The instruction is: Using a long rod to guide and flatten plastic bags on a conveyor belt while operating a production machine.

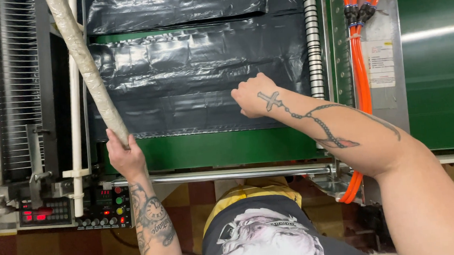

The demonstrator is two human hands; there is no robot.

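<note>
My left hand (125, 156) is closed around the lower end of a long cardboard tube (86, 70), which runs up and away from that hand at a tilt, toward the top left. My right hand (252, 95) is knuckles-out with fingers curled against the black plastic film (192, 66) stretched flat across the green machine (228, 148); it appears to pinch or press the film, but I cannot tell whether any film is actually gripped. The film lies between my hands and above them. Below my left wrist sits a control panel (105, 207) with lit red readouts and coloured buttons. A steel bar (224, 175) runs beneath both forearms. Orange hoses (361, 77) hang right of my right hand.

Judgement: the step in hand is handling the film web while holding the tube aside. The next move calls for a firm hold on the film edge and a steady tube.
</note>
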